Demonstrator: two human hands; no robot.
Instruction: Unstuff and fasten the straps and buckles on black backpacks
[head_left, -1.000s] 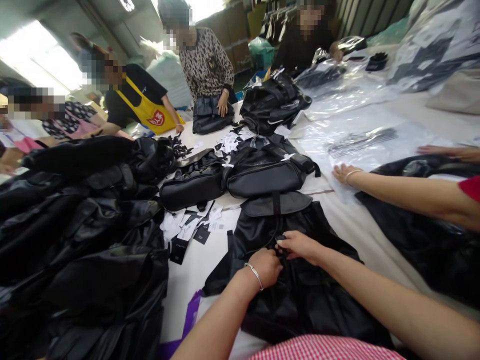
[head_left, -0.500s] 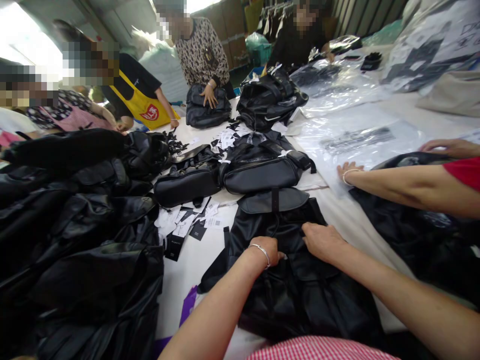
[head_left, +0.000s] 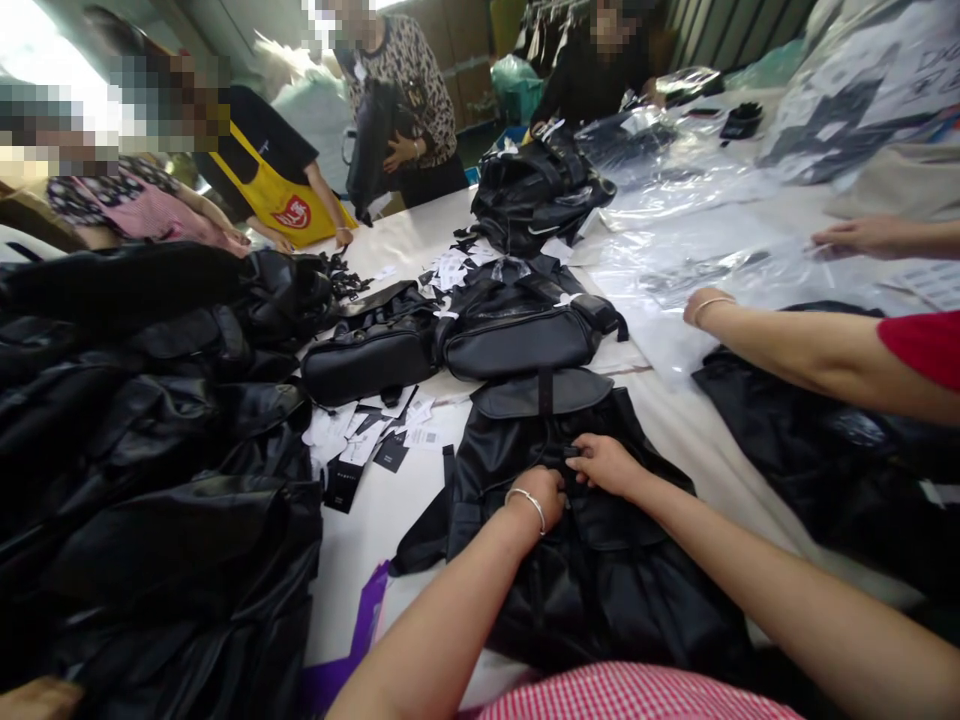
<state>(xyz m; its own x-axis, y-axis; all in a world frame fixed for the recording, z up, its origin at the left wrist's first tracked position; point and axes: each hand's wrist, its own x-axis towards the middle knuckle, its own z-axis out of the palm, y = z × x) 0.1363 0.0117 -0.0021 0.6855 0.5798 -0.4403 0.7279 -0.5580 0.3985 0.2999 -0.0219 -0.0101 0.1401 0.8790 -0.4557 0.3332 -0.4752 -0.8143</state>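
A black backpack (head_left: 600, 580) lies flat on the white table (head_left: 390, 520) right in front of me, its flap (head_left: 540, 392) at the far end. My left hand (head_left: 538, 492), with a silver bracelet on the wrist, is closed on the bag's upper front. My right hand (head_left: 606, 464) is beside it, fingers pinched on a small black part of the bag near the strap. The two hands almost touch.
A large heap of black bags (head_left: 150, 450) fills the left side. Two more black bags (head_left: 517, 335) and loose paper tags (head_left: 360, 440) lie beyond mine. A co-worker's arms (head_left: 810, 350) reach over clear plastic bags (head_left: 712, 270) on the right. Several people stand at the far end.
My right hand has drawn back toward my left and pinched the bag's front. At the far end a person has lifted a black bag off the table. The co-worker's far hand moved further away.
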